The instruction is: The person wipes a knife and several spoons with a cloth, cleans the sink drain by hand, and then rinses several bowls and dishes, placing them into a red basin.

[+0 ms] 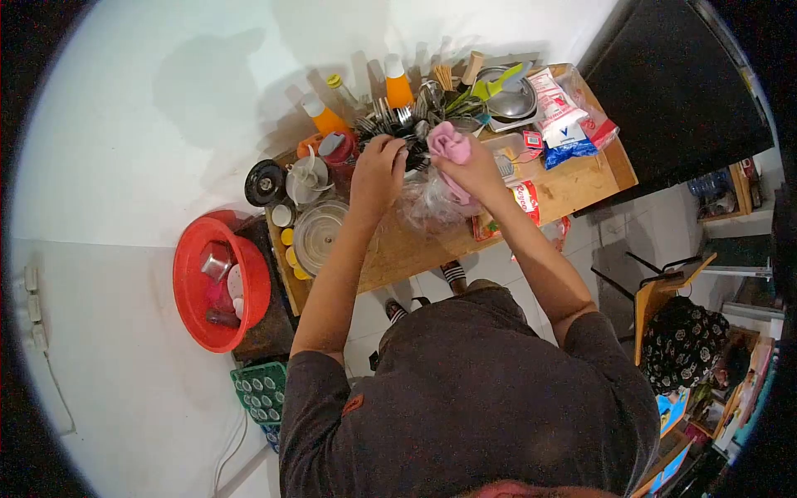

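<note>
At the far middle of the wooden table [581, 187], among the cutlery [397, 124] bundled upright: left hand [378, 170] curled down over the fork and spoon handles, fingers closed on them, though exactly which piece cannot be told. Right hand [475, 170] bunched around a pink cloth [449, 141], pressing it against the same bundle, just above a clear plastic bag [427, 207]. Probably light and soft, that cloth, easily crushed in a fist, best gripped by a gathered wad. Likely stiff, smooth, somewhat slippery metal in the cutlery, safest taken by the handles, away from the tines. Orange bottles [398, 83] behind; red basin [220, 282] far left.
</note>
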A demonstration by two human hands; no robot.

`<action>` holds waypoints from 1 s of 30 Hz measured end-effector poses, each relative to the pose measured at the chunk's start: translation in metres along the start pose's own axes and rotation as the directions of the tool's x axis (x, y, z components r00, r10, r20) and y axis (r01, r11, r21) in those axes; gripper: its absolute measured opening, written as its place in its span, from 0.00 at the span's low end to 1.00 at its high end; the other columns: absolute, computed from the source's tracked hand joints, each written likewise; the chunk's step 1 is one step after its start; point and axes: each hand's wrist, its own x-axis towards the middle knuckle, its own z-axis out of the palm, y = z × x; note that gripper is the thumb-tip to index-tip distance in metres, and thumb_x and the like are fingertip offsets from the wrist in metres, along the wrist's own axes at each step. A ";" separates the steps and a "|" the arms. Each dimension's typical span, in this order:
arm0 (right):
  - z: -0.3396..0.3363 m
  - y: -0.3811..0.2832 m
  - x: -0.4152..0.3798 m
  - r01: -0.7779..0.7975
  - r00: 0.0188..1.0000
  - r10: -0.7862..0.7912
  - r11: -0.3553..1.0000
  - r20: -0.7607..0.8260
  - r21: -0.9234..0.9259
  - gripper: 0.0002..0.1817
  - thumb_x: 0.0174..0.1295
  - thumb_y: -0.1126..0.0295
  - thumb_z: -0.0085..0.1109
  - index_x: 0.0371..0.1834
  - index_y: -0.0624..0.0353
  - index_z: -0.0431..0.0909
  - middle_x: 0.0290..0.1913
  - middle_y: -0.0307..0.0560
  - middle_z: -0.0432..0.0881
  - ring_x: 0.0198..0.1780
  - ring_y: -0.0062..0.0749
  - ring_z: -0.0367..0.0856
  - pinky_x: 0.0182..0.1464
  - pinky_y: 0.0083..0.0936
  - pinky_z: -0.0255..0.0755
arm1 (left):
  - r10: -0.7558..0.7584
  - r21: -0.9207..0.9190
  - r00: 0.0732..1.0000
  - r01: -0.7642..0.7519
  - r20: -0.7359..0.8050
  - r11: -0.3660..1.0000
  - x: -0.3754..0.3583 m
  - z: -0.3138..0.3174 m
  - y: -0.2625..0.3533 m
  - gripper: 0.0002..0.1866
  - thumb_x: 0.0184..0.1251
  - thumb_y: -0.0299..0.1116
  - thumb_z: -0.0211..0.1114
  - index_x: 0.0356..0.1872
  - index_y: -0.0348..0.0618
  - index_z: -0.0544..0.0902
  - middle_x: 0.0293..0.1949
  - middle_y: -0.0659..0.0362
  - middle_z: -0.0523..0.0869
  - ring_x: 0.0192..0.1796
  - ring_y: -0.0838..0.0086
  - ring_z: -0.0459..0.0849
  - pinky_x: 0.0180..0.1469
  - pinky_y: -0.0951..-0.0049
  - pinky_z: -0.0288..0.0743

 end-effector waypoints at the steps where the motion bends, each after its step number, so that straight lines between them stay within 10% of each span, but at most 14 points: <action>1: 0.003 -0.003 0.005 -0.004 1.000 0.007 0.997 0.029 -0.079 0.30 0.50 0.55 0.76 0.49 0.64 0.76 0.42 0.57 0.85 0.45 0.47 0.85 0.48 0.36 0.76 | 0.001 0.000 1.000 -0.001 -0.002 1.000 0.004 0.003 0.002 0.12 0.68 0.29 0.61 0.50 0.38 0.81 0.43 0.49 0.83 0.46 0.53 0.82 0.49 0.57 0.75; 8: 0.030 0.012 0.015 -0.011 0.991 0.043 0.968 0.124 -0.249 0.29 0.50 0.54 0.73 0.50 0.60 0.76 0.43 0.57 0.85 0.48 0.52 0.84 0.48 0.41 0.77 | -0.090 -0.095 0.993 0.097 0.077 0.991 0.004 0.006 0.005 0.14 0.65 0.27 0.60 0.52 0.39 0.82 0.47 0.47 0.82 0.46 0.50 0.83 0.49 0.58 0.77; 17: 0.020 -0.003 0.030 0.076 0.970 -0.042 0.988 -0.241 0.131 0.28 0.51 0.52 0.73 0.46 0.62 0.76 0.40 0.60 0.85 0.43 0.48 0.85 0.46 0.38 0.77 | -0.100 -0.096 0.980 0.118 0.172 0.988 0.003 0.011 -0.021 0.18 0.62 0.27 0.61 0.54 0.37 0.79 0.45 0.45 0.83 0.48 0.49 0.83 0.51 0.57 0.77; 21: 0.029 -0.008 0.043 0.109 0.990 -0.099 0.989 0.097 -0.099 0.26 0.51 0.52 0.73 0.45 0.58 0.76 0.38 0.63 0.85 0.44 0.60 0.84 0.43 0.45 0.77 | -0.155 -0.108 0.965 0.181 0.212 0.978 0.003 0.007 -0.014 0.18 0.63 0.28 0.62 0.55 0.37 0.78 0.46 0.45 0.83 0.50 0.50 0.82 0.52 0.58 0.77; 25: 0.028 -0.004 0.048 0.137 0.988 -0.126 0.981 0.086 -0.135 0.26 0.51 0.52 0.73 0.44 0.59 0.76 0.38 0.63 0.84 0.44 0.60 0.84 0.43 0.44 0.77 | -0.204 -0.126 0.962 0.228 0.181 0.965 0.000 0.004 -0.017 0.19 0.64 0.30 0.64 0.55 0.37 0.78 0.48 0.47 0.82 0.52 0.51 0.81 0.54 0.58 0.75; 30: 0.023 0.015 0.060 0.159 0.980 -0.146 0.984 -0.138 0.083 0.26 0.54 0.52 0.73 0.46 0.60 0.77 0.34 0.49 0.84 0.35 0.41 0.83 0.40 0.37 0.77 | -0.134 0.040 0.990 0.133 0.037 0.990 -0.011 -0.008 -0.013 0.25 0.61 0.39 0.71 0.56 0.37 0.77 0.51 0.47 0.81 0.55 0.51 0.80 0.57 0.57 0.74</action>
